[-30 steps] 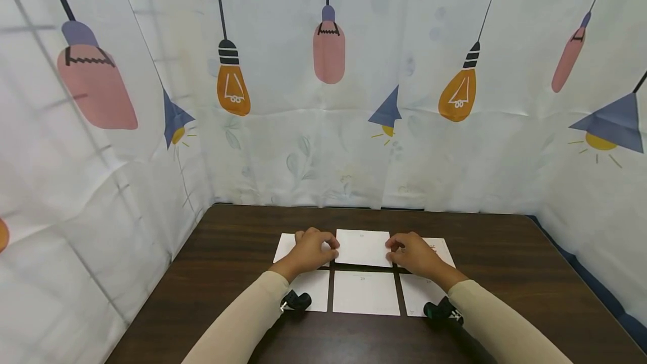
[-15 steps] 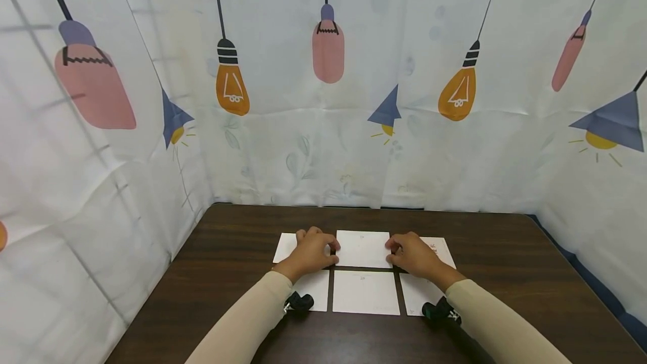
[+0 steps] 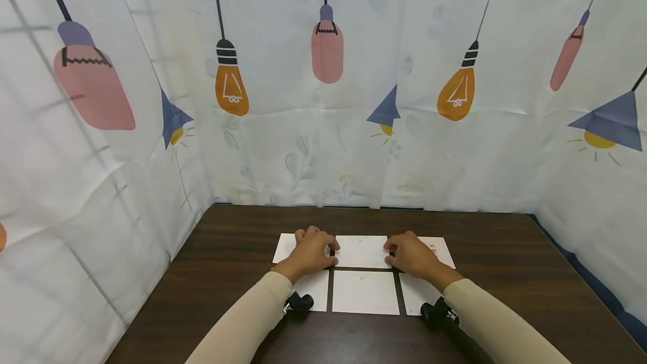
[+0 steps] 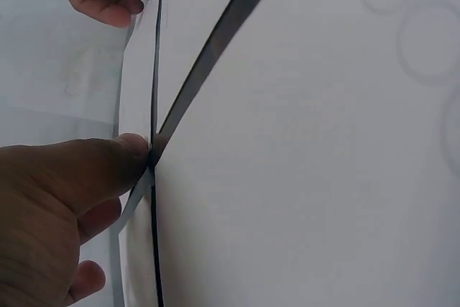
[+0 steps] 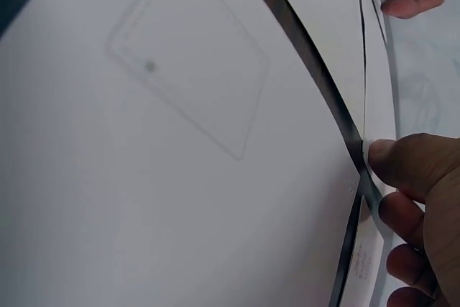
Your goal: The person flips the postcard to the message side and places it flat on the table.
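Six-sided order is absent; several white paper cards lie in two rows on the dark table. At the left edge of the back middle card (image 3: 361,251), my left hand (image 3: 309,251) holds on with thumb and fingers. My right hand (image 3: 411,254) grips the opposite edge the same way. In the left wrist view the thumb (image 4: 122,150) is right at the card's near corner. The right wrist view has the other thumb (image 5: 388,156) at its corner, fingers curled below. Parts of the back left card (image 3: 285,245) and back right card (image 3: 441,248), which bears red print, are hidden by my hands.
In the front row lie a left card (image 3: 314,291), a middle card (image 3: 365,292) and a right card (image 3: 417,294), with narrow gaps between them. The wooden table (image 3: 242,240) ends at a white curtain (image 3: 273,156) printed with lamps.
The back middle card has come down and toward me, its far edge now nearer the line of its neighbours. Both hands stay at its sides, almost unmoved.
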`<state>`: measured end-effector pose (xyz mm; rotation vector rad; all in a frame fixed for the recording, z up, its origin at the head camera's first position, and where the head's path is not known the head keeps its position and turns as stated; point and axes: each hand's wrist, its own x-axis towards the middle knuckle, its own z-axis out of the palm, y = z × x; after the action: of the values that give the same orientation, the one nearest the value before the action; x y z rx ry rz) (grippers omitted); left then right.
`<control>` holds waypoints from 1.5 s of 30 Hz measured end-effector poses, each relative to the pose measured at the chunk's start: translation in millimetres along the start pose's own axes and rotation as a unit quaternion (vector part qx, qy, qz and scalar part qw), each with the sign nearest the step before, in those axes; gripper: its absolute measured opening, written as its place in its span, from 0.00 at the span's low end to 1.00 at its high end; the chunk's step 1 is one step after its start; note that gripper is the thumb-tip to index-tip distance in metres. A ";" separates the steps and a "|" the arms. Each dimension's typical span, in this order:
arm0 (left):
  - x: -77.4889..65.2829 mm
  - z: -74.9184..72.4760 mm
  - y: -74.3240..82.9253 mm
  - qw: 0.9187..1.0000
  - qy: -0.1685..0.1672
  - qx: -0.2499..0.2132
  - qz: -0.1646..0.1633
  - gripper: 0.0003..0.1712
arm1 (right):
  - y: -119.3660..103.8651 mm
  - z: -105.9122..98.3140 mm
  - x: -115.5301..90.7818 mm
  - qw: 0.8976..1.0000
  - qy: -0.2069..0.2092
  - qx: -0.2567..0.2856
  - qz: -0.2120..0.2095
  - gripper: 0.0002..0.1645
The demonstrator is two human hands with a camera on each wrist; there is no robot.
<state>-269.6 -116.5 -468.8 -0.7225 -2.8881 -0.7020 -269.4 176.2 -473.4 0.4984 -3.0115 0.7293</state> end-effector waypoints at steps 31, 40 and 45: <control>10.6 7.2 33.7 0.997 -0.052 -0.043 0.037 0.16 | 36.7 -28.4 -22.6 1.000 0.015 0.020 -0.013 0.26; 14.2 14.2 42.3 0.997 -0.062 -0.040 0.036 0.18 | 53.9 -32.6 -26.8 1.000 0.007 0.006 0.010 0.29; 18.5 15.5 47.6 0.996 -0.065 -0.035 0.041 0.20 | 61.8 -35.8 -29.6 1.000 0.005 0.008 0.013 0.31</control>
<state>-263.4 -64.4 -459.6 -0.9233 -2.9407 -0.7773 -262.7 253.3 -471.3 0.4554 -3.0109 0.7562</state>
